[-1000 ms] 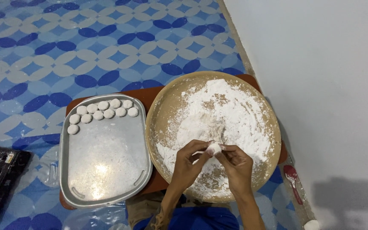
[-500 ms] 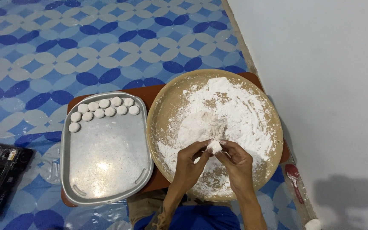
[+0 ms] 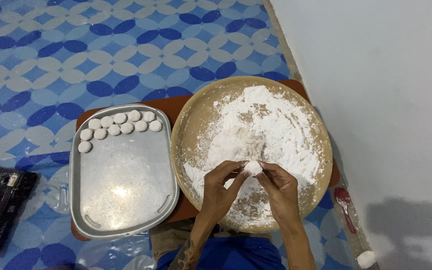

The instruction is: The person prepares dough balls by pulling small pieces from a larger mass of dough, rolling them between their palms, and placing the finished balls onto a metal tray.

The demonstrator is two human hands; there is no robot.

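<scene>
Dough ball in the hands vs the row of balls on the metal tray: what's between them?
Head view: the floured round tray's rim and bare metal tray separate the dough ball from the row.

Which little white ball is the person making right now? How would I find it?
Look at the big round floury tray. Near its front edge, the left hand and right hand meet, pinching one white dough ball. The other balls lie on the metal tray.

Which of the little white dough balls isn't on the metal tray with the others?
The dough ball pinched between the left hand and right hand, over the floury round pan. The rest sit on the metal tray.
</scene>
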